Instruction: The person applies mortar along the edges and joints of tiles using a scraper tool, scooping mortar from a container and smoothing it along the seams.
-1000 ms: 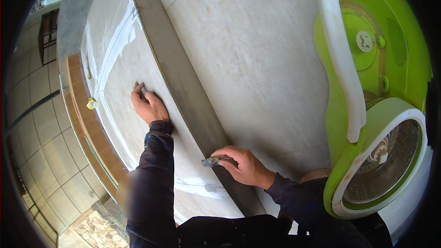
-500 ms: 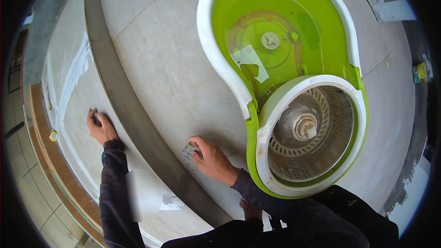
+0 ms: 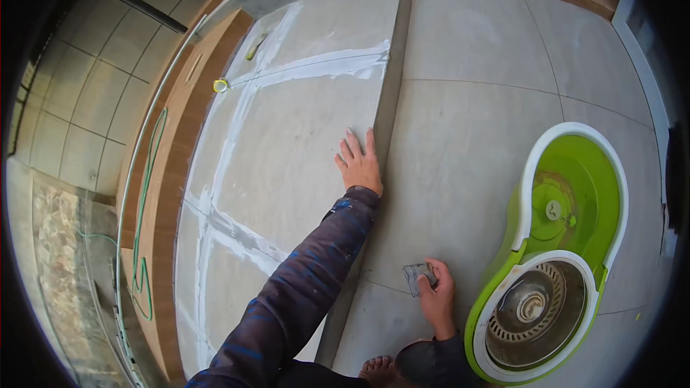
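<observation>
My left hand rests palm down with its fingers spread on the raised tiled step, close to the step's edge. Nothing shows in it. Lower and to the right, my right hand pinches a small flat grey piece with streaks on it, just over the lower floor tiles; its exact kind is unclear. White filler is smeared along the joints of the step. Right of my right hand stands a green mop bucket with a white rim and a metal spin basket.
A yellow tape measure and a small tool with a yellowish handle lie on the step's far left. Beyond them runs a wooden ledge with a green hose. My bare foot is at the bottom.
My view has swung, so the bucket now appears lower right and smaller. My left hand has gone from curled fingers, with something dark at them, to spread fingers. My right hand keeps the grey piece.
</observation>
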A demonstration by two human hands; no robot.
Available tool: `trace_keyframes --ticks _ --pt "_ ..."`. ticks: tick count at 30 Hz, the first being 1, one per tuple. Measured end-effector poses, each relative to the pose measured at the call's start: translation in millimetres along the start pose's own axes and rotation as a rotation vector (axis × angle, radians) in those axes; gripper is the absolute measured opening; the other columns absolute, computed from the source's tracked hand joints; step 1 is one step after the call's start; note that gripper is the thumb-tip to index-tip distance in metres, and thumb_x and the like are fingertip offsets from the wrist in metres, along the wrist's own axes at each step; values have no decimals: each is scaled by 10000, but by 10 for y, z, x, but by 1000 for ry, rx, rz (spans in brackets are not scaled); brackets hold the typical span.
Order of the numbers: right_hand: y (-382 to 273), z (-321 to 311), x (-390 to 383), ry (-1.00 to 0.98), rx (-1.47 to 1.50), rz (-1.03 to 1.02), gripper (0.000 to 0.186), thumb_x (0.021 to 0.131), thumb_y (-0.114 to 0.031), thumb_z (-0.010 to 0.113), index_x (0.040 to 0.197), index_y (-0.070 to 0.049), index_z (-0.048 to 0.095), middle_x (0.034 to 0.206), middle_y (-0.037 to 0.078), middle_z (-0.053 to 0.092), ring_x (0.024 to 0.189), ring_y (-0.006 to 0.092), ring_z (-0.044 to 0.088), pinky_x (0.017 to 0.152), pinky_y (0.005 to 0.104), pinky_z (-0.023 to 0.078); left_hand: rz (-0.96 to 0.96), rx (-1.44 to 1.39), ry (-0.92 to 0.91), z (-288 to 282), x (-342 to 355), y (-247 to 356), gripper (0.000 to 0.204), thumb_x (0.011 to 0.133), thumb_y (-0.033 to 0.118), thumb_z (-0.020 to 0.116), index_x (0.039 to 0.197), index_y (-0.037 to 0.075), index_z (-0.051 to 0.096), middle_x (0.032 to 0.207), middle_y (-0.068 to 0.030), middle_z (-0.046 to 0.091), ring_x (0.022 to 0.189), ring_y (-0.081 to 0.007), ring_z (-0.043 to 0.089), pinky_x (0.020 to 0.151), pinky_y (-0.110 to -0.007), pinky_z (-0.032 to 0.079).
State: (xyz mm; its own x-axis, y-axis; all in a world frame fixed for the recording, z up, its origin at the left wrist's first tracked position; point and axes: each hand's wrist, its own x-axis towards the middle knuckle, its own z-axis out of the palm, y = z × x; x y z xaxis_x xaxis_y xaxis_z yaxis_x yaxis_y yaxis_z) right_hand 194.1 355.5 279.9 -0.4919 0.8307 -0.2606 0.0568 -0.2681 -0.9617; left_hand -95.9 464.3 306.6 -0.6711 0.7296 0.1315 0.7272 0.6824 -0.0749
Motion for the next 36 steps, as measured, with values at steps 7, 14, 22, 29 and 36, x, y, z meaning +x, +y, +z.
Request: trace_keyframes --ticks 7,14,22,29,36 --pt "-62 -128 52 35 -3 -14 376 955 53 611 1328 36 569 1188 137 677 1109 162 641 955 281 490 23 -35 71 5 41 22 1010 792 69 797 1652 192 282 1689 -258 255 1452 -365 434 1154 -548 393" --pt "38 -39 53 7 -34 -31 371 980 35 621 1347 41 563 1191 135 677 1118 156 630 957 279 497 -2 -129 60 -171 237 21 1083 787 155 850 1663 152 212 1657 -281 288 1394 -395 491 1124 -529 429" --pt "138 -69 16 57 20 42 382 989 33 614 1366 28 556 1258 129 657 1129 133 603 897 251 500 15 -363 7 -52 89 -18 1028 799 79 769 1657 136 205 1633 -313 298 1405 -450 471 1155 -493 427" --pt "-39 15 33 140 205 109 359 952 -26 667 1308 -10 625 1151 216 718 1103 309 712 937 372 538 -27 -208 125 100 319 196 999 754 81 759 1614 50 249 1572 -267 369 1435 -423 441 1187 -477 386" --pt "-5 49 16 152 171 53 365 950 -19 673 1312 -10 624 1128 207 721 1068 294 716 937 368 541 2 -178 224 260 398 129 908 720 50 745 1532 23 340 1472 -230 448 1399 -385 447 1197 -463 328"
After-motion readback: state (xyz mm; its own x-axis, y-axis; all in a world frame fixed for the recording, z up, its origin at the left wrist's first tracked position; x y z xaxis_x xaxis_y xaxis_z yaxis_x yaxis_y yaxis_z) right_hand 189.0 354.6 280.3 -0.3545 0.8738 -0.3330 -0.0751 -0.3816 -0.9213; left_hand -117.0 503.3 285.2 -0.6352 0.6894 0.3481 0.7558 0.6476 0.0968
